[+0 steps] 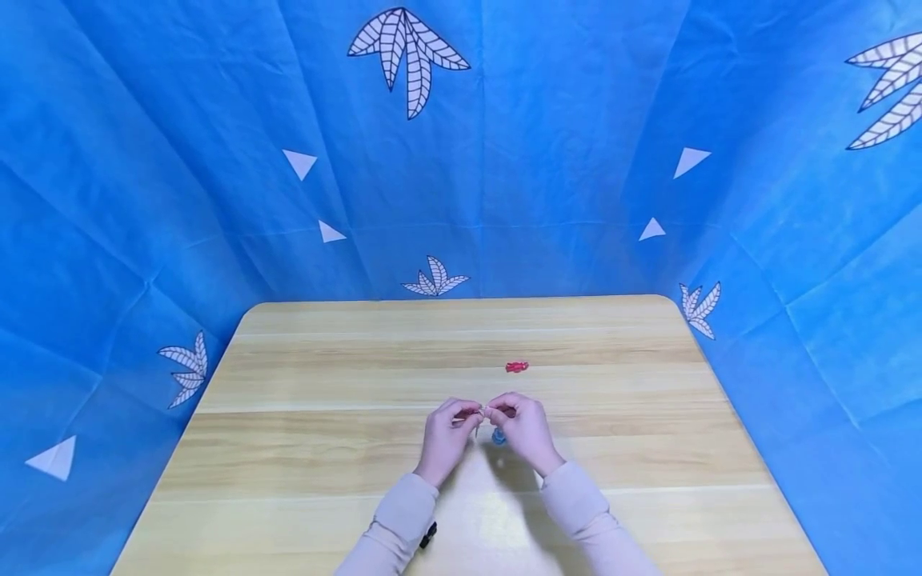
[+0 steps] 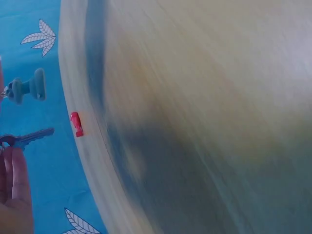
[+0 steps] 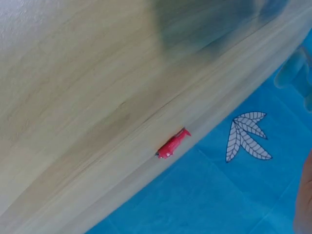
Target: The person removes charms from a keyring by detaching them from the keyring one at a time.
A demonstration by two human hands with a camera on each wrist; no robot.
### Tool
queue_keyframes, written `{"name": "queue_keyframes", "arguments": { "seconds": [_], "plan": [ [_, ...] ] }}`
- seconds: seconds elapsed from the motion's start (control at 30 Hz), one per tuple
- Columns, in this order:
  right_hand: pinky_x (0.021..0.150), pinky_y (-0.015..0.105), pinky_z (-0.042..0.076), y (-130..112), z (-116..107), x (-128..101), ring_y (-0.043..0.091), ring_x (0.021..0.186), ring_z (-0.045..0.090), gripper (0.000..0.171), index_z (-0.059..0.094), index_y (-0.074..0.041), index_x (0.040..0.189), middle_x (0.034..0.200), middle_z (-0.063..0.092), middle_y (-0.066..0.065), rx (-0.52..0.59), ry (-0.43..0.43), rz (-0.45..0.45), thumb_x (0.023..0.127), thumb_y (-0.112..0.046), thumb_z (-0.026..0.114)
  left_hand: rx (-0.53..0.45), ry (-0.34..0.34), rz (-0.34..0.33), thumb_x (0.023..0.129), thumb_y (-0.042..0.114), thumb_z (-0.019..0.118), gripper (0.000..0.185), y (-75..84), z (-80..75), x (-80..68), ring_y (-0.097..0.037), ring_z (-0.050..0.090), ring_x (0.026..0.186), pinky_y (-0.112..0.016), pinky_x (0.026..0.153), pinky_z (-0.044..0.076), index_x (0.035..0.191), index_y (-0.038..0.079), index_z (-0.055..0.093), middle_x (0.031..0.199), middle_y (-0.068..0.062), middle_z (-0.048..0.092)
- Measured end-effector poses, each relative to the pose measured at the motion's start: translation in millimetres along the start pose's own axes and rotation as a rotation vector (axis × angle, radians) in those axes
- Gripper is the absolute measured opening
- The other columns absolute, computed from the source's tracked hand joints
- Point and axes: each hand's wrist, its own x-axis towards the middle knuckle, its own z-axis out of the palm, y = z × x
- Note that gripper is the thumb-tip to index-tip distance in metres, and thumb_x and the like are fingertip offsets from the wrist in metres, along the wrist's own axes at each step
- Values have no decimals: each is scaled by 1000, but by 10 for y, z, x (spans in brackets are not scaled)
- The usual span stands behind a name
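Note:
Both hands meet fingertip to fingertip over the middle of the table. My left hand [image 1: 446, 440] pinches a metal key [image 2: 31, 138], whose toothed blade sticks out past the fingers in the left wrist view. With thumb and fingers, my right hand [image 1: 527, 430] pinches a small metal piece at the meeting point, mostly hidden by the fingertips. A blue charm [image 2: 29, 88] hangs just under the right fingers, with a bit of metal ring at its end. Farther back on the table lies a small red figure [image 1: 516, 367], touched by neither hand.
A small black object [image 1: 428, 535] lies beside the left sleeve near the front. The wooden table [image 1: 302, 448] has rounded far corners, and a blue patterned cloth [image 1: 555, 144] encloses it at the back and sides.

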Motion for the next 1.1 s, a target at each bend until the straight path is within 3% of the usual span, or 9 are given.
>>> {"name": "queue_keyframes", "arguments": {
  "seconds": [0.3, 0.43, 0.57, 0.67, 0.87, 0.97, 1.1],
  "plan": [
    [59, 20, 54, -1, 0, -10, 14, 64, 61, 7, 68, -3, 84, 75, 67, 9, 71, -12, 65, 77, -5, 69, -101, 28, -164, 80, 1, 65, 9, 1, 5, 23, -26, 64, 84, -22, 74, 56, 88, -2, 67, 89, -15, 67],
    [58, 23, 55, -11, 7, -5, 20, 64, 62, 9, 68, -1, 85, 74, 67, 12, 134, -3, 113, 77, -6, 69, -225, 82, -241, 80, -3, 64, 10, -43, 35, 43, -23, 65, 81, -24, 75, 57, 90, -7, 64, 88, -19, 66],
    [60, 25, 56, -10, 10, -1, 14, 63, 61, 12, 67, 1, 87, 76, 67, 14, 196, 4, 170, 78, -6, 69, -357, 123, -310, 80, -4, 63, 13, -210, 98, 74, -17, 66, 77, -26, 75, 57, 92, -9, 62, 87, -19, 65],
    [63, 25, 57, -9, 18, 2, 10, 63, 61, 15, 66, 4, 90, 78, 67, 15, 272, 3, 219, 79, -4, 68, -427, 149, -349, 80, -3, 64, 14, -298, 143, 80, -11, 65, 75, -25, 75, 57, 93, -9, 62, 84, -13, 65],
    [68, 27, 58, -6, 42, 7, 11, 65, 62, 19, 63, 9, 95, 78, 68, 12, 428, -12, 301, 80, -2, 66, -571, 199, -416, 80, -2, 65, 17, -290, 174, 64, -11, 63, 76, -26, 78, 57, 94, -10, 59, 83, -5, 62],
    [69, 26, 58, 28, 44, 18, 10, 66, 62, 20, 63, 8, 96, 78, 68, 9, 440, -10, 305, 81, -4, 66, -651, 233, -459, 82, 0, 63, 13, -272, 161, 72, -12, 63, 79, -27, 81, 56, 92, -5, 59, 85, -5, 60],
    [65, 24, 57, 123, 20, 18, 9, 64, 61, 20, 62, 8, 97, 77, 67, 10, 436, 31, 328, 81, -3, 65, -721, 286, -456, 84, 2, 61, 7, -254, 115, 110, -14, 63, 81, -28, 81, 56, 90, 0, 58, 86, -5, 59]
  ]
}}
